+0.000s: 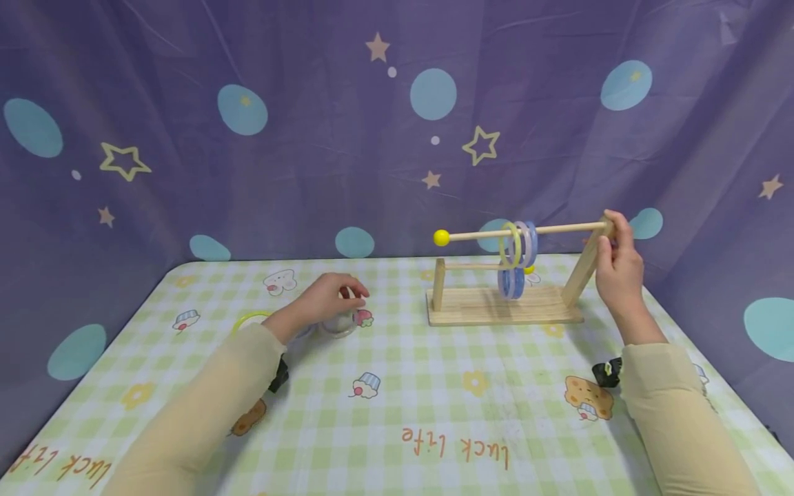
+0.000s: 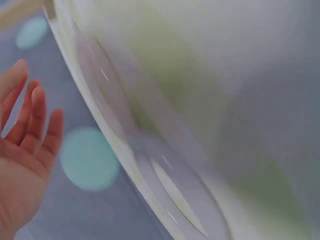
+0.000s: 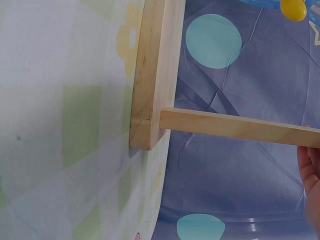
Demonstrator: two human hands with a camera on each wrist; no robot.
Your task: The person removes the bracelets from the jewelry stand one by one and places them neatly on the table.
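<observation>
A wooden ring stand [image 1: 505,306] sits at the right of the table, with a base, two posts and two rods. My right hand [image 1: 623,265] grips the top of its tall slanted post [image 1: 582,272]; the right wrist view shows fingertips [image 3: 307,170] against this post. Yellow-green, pale and blue rings [image 1: 510,245] hang on the upper rod, blue rings [image 1: 511,282] on the lower one. My left hand [image 1: 325,303] hovers empty over a clear ring [image 1: 339,335], its fingers loosely bent. In the left wrist view, a pale purple ring [image 2: 187,197] lies on the table beside a pinkish one [image 2: 105,85].
A yellow-green ring [image 1: 251,315] lies partly hidden behind the left forearm. Yellow balls cap the rods, the upper ball [image 1: 441,238] pointing left. A checked cloth [image 1: 428,386] covers the table, and a purple curtain [image 1: 298,172] hangs behind and at the sides.
</observation>
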